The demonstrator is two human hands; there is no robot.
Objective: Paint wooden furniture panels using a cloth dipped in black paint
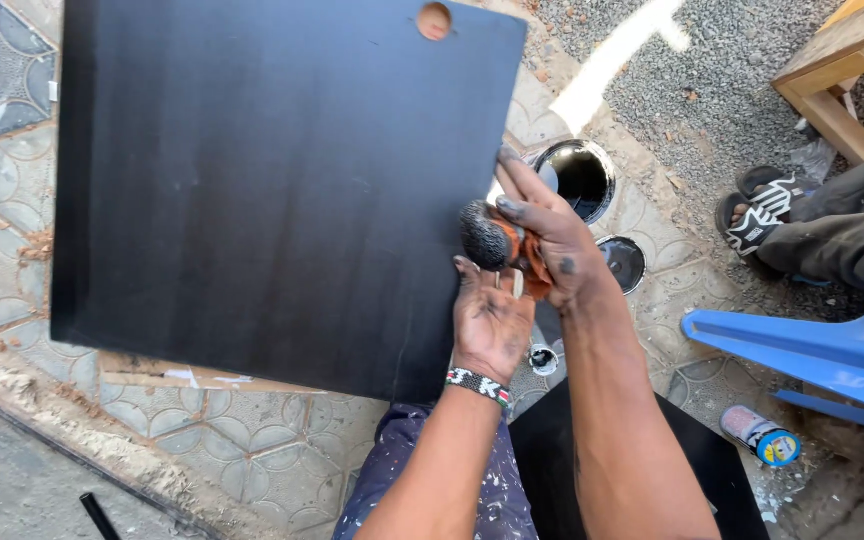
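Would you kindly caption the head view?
Right hand holds a paint-blackened brush against left hand, beside a black board.

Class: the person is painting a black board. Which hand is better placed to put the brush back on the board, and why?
Probably the right hand: it grips the orange-handled brush, whose bristles sit at the black board edge. The left hand lies open below it, palm up, holding nothing.

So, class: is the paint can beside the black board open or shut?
Open. The can shows a dark round mouth, and its lid lies apart on the tiles nearby.
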